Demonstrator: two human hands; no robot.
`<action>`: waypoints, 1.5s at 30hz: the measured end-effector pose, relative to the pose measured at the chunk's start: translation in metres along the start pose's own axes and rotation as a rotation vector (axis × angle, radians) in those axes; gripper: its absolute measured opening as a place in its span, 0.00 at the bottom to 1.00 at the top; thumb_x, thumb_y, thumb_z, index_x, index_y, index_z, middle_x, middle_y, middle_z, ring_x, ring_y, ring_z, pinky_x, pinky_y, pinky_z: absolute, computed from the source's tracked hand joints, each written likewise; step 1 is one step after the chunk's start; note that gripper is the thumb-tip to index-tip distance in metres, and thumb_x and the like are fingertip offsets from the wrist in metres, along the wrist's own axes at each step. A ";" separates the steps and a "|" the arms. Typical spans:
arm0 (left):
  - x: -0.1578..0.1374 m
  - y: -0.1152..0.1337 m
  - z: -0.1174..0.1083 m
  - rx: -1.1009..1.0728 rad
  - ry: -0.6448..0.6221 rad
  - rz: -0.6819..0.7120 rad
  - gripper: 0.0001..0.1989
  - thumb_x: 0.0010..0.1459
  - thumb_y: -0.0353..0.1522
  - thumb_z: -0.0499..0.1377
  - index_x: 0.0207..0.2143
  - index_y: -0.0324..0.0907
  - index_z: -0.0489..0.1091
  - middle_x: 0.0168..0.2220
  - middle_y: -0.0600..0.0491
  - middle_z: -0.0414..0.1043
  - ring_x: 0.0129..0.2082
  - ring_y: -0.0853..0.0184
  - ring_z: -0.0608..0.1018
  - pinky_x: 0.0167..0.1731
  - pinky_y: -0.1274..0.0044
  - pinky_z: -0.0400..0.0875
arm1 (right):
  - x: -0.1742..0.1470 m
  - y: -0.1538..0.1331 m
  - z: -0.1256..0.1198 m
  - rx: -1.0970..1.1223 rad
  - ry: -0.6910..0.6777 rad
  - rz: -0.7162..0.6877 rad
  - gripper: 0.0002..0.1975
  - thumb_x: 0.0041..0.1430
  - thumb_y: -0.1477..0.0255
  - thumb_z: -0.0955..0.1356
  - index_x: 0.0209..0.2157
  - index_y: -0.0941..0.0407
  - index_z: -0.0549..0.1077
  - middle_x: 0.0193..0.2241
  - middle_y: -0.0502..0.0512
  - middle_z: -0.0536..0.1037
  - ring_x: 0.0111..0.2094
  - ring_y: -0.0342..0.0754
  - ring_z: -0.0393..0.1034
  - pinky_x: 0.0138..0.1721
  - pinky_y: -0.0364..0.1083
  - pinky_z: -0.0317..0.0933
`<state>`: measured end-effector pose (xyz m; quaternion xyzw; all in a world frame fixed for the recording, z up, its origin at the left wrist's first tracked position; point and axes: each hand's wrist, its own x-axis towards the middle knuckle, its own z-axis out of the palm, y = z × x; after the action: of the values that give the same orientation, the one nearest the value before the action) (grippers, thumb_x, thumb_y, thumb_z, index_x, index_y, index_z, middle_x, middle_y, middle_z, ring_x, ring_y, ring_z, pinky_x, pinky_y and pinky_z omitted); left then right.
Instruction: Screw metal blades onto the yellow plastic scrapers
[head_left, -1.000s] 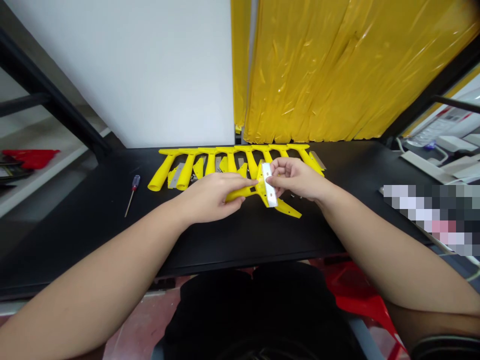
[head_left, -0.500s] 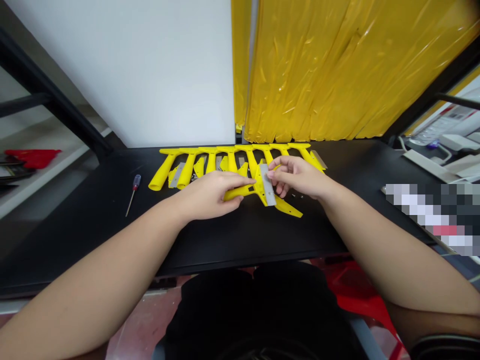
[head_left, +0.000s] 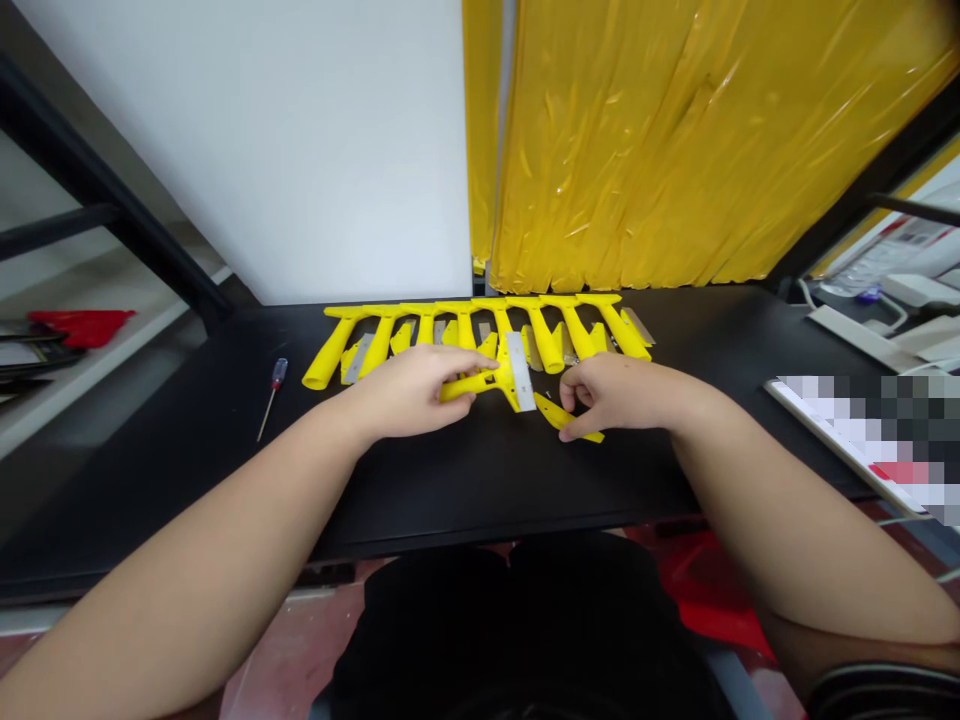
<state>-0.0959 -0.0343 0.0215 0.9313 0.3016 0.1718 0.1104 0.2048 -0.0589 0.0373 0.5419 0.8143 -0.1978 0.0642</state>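
My left hand is closed round the handle of a yellow scraper, whose head points right. A flat grey metal blade lies across that head. To the right, a loose yellow plastic cover piece with small holes lies on the black table. My right hand is over its right part, with the thumb low at its edge and the fingers curled but apart from the thumb. Whether the thumb touches the piece I cannot tell.
Several yellow scraper handles stand in a row behind my hands, with yellow pieces and metal blades between them. A screwdriver lies at the left. A white board and yellow plastic sheeting rise behind the table.
My right hand has left the blade and moved right and down to the loose yellow cover piece. The scraper in my left hand has shifted slightly left.
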 end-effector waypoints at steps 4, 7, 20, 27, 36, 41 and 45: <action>0.000 0.000 0.000 -0.011 -0.005 -0.005 0.22 0.63 0.31 0.60 0.60 0.42 0.76 0.46 0.48 0.84 0.40 0.61 0.82 0.45 0.69 0.76 | 0.002 -0.006 0.002 -0.028 0.019 0.000 0.14 0.54 0.58 0.77 0.32 0.53 0.79 0.28 0.49 0.79 0.28 0.46 0.69 0.28 0.47 0.55; -0.001 0.000 -0.001 -0.018 -0.015 -0.022 0.22 0.63 0.32 0.60 0.59 0.42 0.76 0.49 0.47 0.83 0.41 0.61 0.82 0.45 0.69 0.77 | 0.000 -0.006 0.003 -0.024 0.054 -0.039 0.10 0.59 0.62 0.74 0.30 0.53 0.79 0.27 0.50 0.79 0.28 0.46 0.69 0.29 0.47 0.55; -0.001 0.001 -0.001 -0.076 -0.013 0.023 0.21 0.63 0.31 0.61 0.58 0.42 0.77 0.42 0.49 0.82 0.37 0.65 0.81 0.41 0.73 0.78 | 0.004 0.028 0.000 0.143 0.402 -0.198 0.11 0.56 0.70 0.71 0.25 0.53 0.64 0.25 0.49 0.72 0.28 0.46 0.63 0.32 0.47 0.55; 0.000 -0.001 0.000 -0.055 -0.015 0.028 0.21 0.63 0.31 0.61 0.58 0.41 0.77 0.46 0.48 0.83 0.42 0.64 0.82 0.44 0.72 0.77 | 0.003 0.032 -0.002 0.718 0.432 -0.169 0.14 0.58 0.62 0.76 0.38 0.54 0.73 0.31 0.53 0.81 0.29 0.48 0.76 0.31 0.47 0.67; -0.001 0.004 0.000 -0.065 0.009 0.096 0.21 0.63 0.30 0.61 0.58 0.41 0.76 0.44 0.50 0.83 0.39 0.65 0.81 0.43 0.73 0.77 | 0.016 0.021 0.005 1.134 0.239 -0.245 0.26 0.44 0.64 0.84 0.38 0.54 0.70 0.24 0.46 0.80 0.23 0.43 0.75 0.28 0.43 0.74; 0.000 0.006 0.002 -0.082 0.006 0.106 0.20 0.64 0.30 0.60 0.58 0.42 0.76 0.46 0.49 0.83 0.40 0.64 0.82 0.44 0.72 0.77 | 0.025 0.024 0.010 1.147 0.255 -0.226 0.28 0.45 0.62 0.85 0.41 0.55 0.73 0.24 0.46 0.80 0.24 0.43 0.76 0.29 0.43 0.76; 0.000 0.006 0.003 -0.081 -0.003 0.124 0.20 0.64 0.30 0.60 0.58 0.43 0.76 0.50 0.49 0.83 0.45 0.62 0.83 0.48 0.71 0.77 | 0.028 0.019 0.014 1.108 0.309 -0.219 0.30 0.46 0.62 0.85 0.46 0.54 0.73 0.24 0.45 0.80 0.23 0.43 0.76 0.29 0.43 0.76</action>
<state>-0.0919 -0.0391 0.0206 0.9432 0.2359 0.1890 0.1375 0.2094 -0.0336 0.0106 0.4298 0.6406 -0.5183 -0.3692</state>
